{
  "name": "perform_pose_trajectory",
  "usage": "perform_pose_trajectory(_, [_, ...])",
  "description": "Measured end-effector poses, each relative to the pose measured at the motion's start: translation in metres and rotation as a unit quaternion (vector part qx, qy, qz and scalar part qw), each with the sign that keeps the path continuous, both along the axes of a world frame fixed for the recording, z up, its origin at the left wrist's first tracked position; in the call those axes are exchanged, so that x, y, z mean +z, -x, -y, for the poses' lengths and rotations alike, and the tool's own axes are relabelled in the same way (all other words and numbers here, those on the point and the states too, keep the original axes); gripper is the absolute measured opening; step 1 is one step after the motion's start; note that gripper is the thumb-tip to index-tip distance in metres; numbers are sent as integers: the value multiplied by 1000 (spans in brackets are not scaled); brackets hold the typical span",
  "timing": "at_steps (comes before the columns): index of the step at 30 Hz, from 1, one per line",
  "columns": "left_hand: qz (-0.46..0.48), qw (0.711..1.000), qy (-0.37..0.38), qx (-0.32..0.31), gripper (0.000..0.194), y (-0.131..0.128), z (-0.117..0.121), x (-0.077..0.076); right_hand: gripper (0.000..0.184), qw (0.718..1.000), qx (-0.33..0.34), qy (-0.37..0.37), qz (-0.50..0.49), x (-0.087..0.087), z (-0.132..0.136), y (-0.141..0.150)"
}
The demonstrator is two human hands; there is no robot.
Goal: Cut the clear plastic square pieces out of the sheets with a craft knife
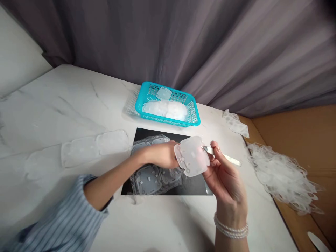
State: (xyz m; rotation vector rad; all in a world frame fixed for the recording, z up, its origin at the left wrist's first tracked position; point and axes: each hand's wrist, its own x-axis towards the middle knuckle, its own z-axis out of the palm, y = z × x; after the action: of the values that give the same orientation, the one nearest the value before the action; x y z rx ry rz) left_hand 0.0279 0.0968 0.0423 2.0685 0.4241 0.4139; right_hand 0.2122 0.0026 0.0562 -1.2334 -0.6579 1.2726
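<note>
Head view shows a translucent plastic piece raised between two hands, above the right part of a black mat on a white marbled table. The right hand pinches a slim tool with a pale handle between thumb and forefinger, its dark tip at the piece's right edge; the lower fingers of that hand meet the piece's lower right edge. The left hand reaches in from the left to the opposite edge, its fingertips hidden behind the piece, so I cannot tell how tightly they close. Beneath the left forearm, a clear moulded sheet with rounded panels lies on the mat. Beyond the mat stands a turquoise basket holding a heap of whitish pieces, with one more piece leaning near its back wall. Clear sheets stretch across the table to the left. On the right, a tangle of translucent scraps spills over the table edge toward brown cardboard. Grey curtain hangs behind everything.
</note>
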Motion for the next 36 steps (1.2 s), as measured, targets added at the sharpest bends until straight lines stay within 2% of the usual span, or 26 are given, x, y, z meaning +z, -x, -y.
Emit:
perform_pose_trajectory(1, [-7, 999, 36, -30, 27, 12, -5, 4, 11, 1000, -7, 1, -29, 0, 0, 1])
perform_pose_trajectory(3, [-13, 980, 176, -94, 33, 33, -13, 11, 8, 998, -9, -6, -70, 2, 2, 4])
perform_pose_trajectory(5, [-3, 950, 289, -120, 32, 47, -19, 16, 7, 995, -1, -21, -96, 5, 3, 8])
perform_pose_trajectory(6, [2, 941, 317, -117, 29, 50, -20, 17, 7, 994, 3, -29, -107, 7, 4, 10])
perform_pose_trajectory(9, [3, 943, 324, -72, 17, 50, -20, 18, 8, 991, 5, -55, -119, 10, 7, 15])
perform_pose_trajectory(13, [-1, 948, 317, -15, 14, 43, -18, 17, 10, 992, 4, -76, -98, 10, 8, 17])
perform_pose_trajectory(28, [14, 936, 350, 22, 14, 42, -16, 22, 19, 993, 14, -77, -91, 3, 9, 13])
perform_pose_trajectory(31, [11, 926, 375, 41, 13, 42, -15, 23, 18, 996, 8, -83, -44, 2, 9, 14])
perform_pose_trajectory(36, [39, 900, 420, 114, 7, 41, -15, 20, 18, 989, -14, -107, 106, 1, 11, 15])
